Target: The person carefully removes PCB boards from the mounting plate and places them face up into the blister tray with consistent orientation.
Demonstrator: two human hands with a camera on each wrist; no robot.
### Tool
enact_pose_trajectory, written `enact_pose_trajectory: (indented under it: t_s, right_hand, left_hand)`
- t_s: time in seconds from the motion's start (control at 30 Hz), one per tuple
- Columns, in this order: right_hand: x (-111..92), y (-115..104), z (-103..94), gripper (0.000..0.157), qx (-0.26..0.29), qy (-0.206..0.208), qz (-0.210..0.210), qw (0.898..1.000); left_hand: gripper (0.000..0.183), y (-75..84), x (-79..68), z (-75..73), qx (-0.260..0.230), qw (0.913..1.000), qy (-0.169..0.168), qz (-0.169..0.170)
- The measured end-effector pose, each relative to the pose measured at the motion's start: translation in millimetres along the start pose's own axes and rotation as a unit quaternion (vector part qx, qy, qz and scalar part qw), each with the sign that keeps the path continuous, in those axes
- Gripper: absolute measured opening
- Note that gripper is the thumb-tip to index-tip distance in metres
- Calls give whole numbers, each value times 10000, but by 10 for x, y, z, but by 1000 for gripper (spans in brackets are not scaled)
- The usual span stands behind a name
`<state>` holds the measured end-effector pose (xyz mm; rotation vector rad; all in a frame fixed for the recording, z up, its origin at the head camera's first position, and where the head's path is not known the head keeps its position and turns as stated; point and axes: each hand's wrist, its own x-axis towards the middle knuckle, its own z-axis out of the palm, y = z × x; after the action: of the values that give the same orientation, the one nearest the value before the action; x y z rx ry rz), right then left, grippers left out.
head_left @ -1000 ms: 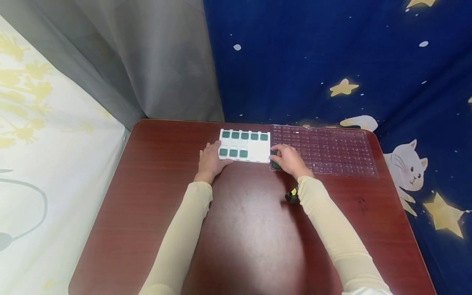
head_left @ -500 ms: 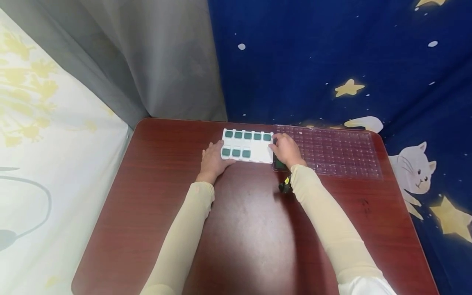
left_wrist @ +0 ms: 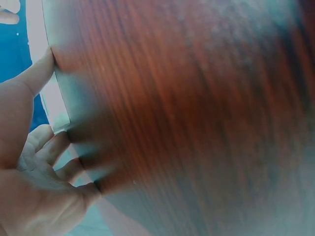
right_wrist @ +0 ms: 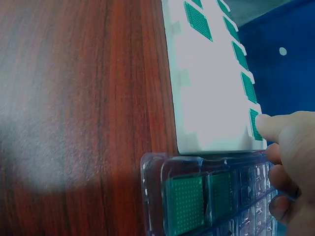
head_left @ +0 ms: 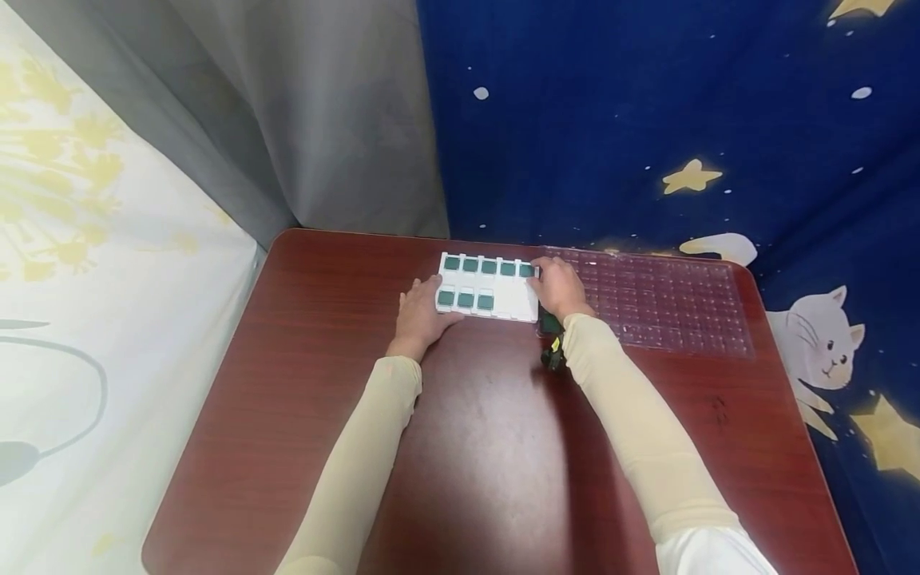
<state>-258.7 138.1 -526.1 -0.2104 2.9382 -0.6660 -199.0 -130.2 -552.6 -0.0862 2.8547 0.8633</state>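
A white tray [head_left: 512, 300] lies near the table's back edge, with square green chips in a back row and a front row. Around its left front corner, my left hand [head_left: 419, 315] holds it, the thumb along the front edge and the fingers at the left side. My right hand [head_left: 562, 287] is at the back right corner. In the right wrist view, one extended digit [right_wrist: 270, 127] of it touches the last green chip [right_wrist: 254, 124] of the back row, while the other fingers curl beside the tray. The left wrist view shows little of the tray.
Against the white tray's right side lies a clear plastic blister tray [head_left: 668, 299], with green chips [right_wrist: 186, 204] in its nearest pockets. A small black item with a yellow mark [head_left: 552, 353] shows beside my right wrist. Curtains stand behind the wooden table [head_left: 474, 463].
My right hand has moved back from the blister tray's front left pockets to the white tray's back right corner. The left hand keeps its hold. The head view has shifted slightly.
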Motion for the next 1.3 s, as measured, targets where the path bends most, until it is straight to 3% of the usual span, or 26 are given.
enact_pose_trajectory:
  t_s: [0.3, 0.63, 1.3]
  right_hand:
    - [57, -24, 31, 46, -91, -130, 313, 9994]
    - [91, 7, 47, 44, -200, -100, 264, 9994]
    - [146, -6, 144, 42, 128, -147, 530, 9984]
  left_hand:
    - [95, -7, -1, 19, 68, 9999, -38, 76]
    - [95, 24, 15, 15, 63, 9999, -49, 70]
    - [95, -17, 7, 1, -95, 9999, -52, -10]
